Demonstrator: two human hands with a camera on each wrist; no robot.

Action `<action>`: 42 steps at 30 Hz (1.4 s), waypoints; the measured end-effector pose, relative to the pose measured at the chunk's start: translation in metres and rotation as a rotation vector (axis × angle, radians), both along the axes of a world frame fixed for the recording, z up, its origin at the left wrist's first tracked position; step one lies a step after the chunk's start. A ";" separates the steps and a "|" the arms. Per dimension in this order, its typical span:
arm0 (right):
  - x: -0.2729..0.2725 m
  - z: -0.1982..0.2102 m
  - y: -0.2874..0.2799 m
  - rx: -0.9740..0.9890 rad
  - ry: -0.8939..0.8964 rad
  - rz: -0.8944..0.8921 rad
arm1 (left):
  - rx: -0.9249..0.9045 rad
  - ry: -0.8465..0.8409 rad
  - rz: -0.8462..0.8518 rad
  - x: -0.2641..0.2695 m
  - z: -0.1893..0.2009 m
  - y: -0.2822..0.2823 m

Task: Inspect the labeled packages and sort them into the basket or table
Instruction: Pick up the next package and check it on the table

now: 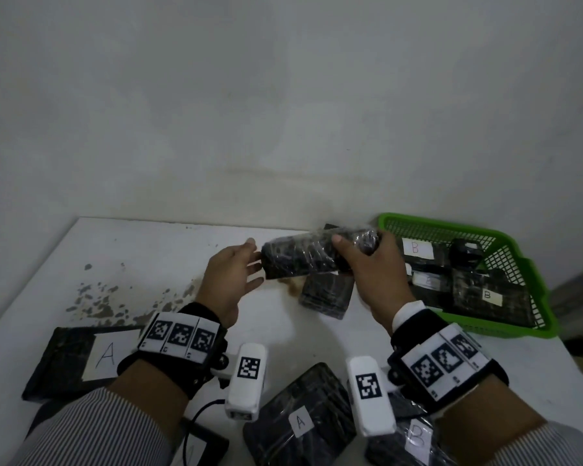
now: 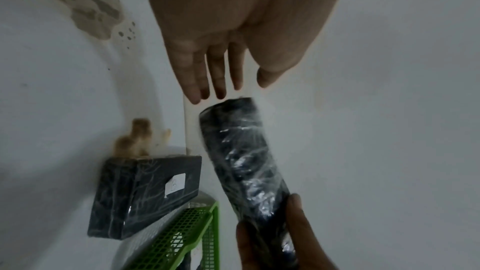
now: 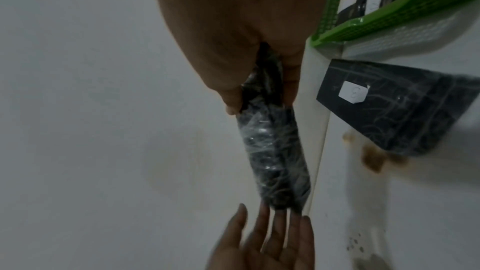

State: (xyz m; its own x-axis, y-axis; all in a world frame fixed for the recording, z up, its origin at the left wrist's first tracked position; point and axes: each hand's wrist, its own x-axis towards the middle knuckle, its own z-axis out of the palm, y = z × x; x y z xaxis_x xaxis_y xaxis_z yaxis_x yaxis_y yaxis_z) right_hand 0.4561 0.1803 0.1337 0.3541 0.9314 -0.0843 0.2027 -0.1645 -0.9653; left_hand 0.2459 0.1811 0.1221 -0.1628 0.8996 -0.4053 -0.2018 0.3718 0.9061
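Here I see my right hand [image 1: 374, 277] curled around one end of a black plastic-wrapped package [image 1: 303, 255], holding it in the air just left of the green basket [image 1: 532, 297]. Its label does not show from any view. My left hand [image 1: 231, 280] is spread, fingers straight, with the fingertips [image 2: 194, 98] just at the package's free end; I cannot tell if they touch it. Beside the basket's left wall a B-labelled package [image 2: 145, 196] lies flat on the white table [image 1: 148, 250]. Inside the basket lie more B-labelled packages [image 1: 485, 294]. Well left of the basket, nearer me, sit two A-labelled packages [image 1: 78, 361].
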 end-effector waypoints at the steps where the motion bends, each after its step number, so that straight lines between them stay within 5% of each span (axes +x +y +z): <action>1: 0.001 0.000 -0.001 0.018 -0.107 0.013 | -0.002 0.058 -0.029 0.003 0.004 -0.002; 5: -0.011 0.006 -0.008 0.062 -0.340 0.191 | 0.002 0.094 -0.323 0.021 0.029 -0.013; 11: -0.018 0.020 -0.017 0.052 -0.021 0.505 | 0.043 -0.020 -0.376 0.023 0.028 -0.013; 26: -0.015 0.012 -0.019 0.088 -0.365 0.510 | 0.059 -0.094 -0.312 0.015 0.018 -0.014; 33: -0.003 0.009 -0.013 0.002 -0.508 0.532 | -0.029 -0.425 -0.301 0.010 0.019 -0.017; 42: -0.005 0.018 -0.016 0.078 -0.770 0.447 | 0.072 -0.206 -0.266 0.015 0.017 -0.012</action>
